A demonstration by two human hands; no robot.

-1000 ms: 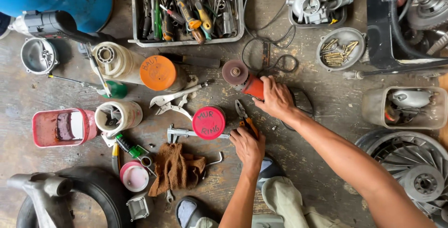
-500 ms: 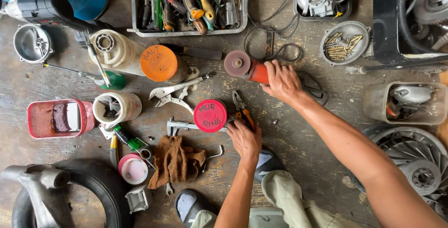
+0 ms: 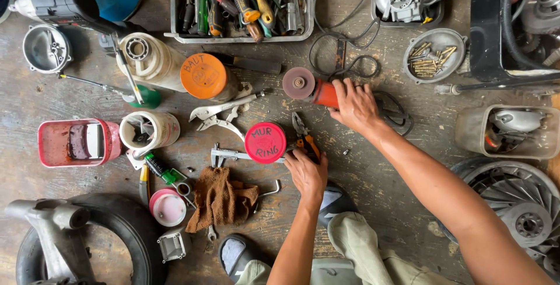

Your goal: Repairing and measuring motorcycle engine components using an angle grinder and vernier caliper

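Our right hand [image 3: 354, 105] lies curled over the red body of a grinder [image 3: 318, 91], its disc pointing left, near the middle of the wooden floor [image 3: 373, 180]; a second ago it lay there too, so the grip has held steady. Our left hand [image 3: 307, 174] closes loosely on the orange-handled pliers [image 3: 304, 137], where before it only reached them. Just left sits a red lid [image 3: 265, 142] over a caliper [image 3: 230, 155], then a brown rag [image 3: 220, 197]. A grey tool tray [image 3: 242, 2] lines the far edge.
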